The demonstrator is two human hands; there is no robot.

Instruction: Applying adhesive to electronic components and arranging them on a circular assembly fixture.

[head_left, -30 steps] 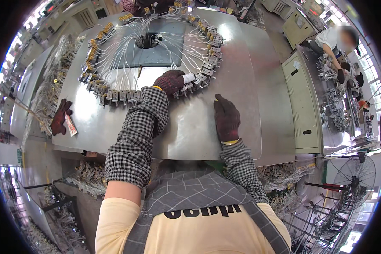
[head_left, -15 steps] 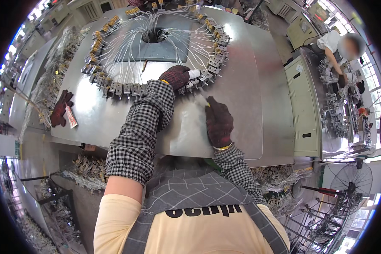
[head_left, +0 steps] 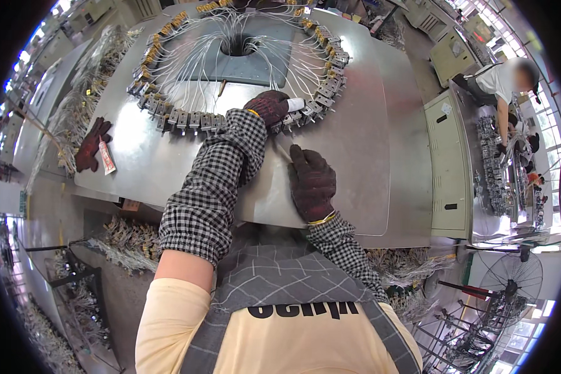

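Note:
A ring of small metal blocks [head_left: 182,119] with brass-coloured parts lies on the metal table, thin pale wires [head_left: 193,62] running from them toward a round dark hole in the middle. My left hand [head_left: 269,107], in a dark red knit glove with one white-wrapped finger, is closed over blocks at the ring's near side; its grip is partly hidden. Below and to the right, my right hand [head_left: 313,184], gloved too, is closed around a slim pale tool [head_left: 283,150] that points at the blocks beside my left hand. The tool's kind is too blurred to tell.
On the table's left lie a spare dark red glove [head_left: 92,146] and a red-and-white tube [head_left: 106,157]. A short brown stick [head_left: 222,88] lies inside the ring. Wire bundles [head_left: 131,240] hang below the table. At right stand a cabinet [head_left: 445,165] and a person [head_left: 498,84] working.
My right hand has moved slightly left and down with the slim tool. My left hand stays on the ring's near side, while the whole view has shifted a little.

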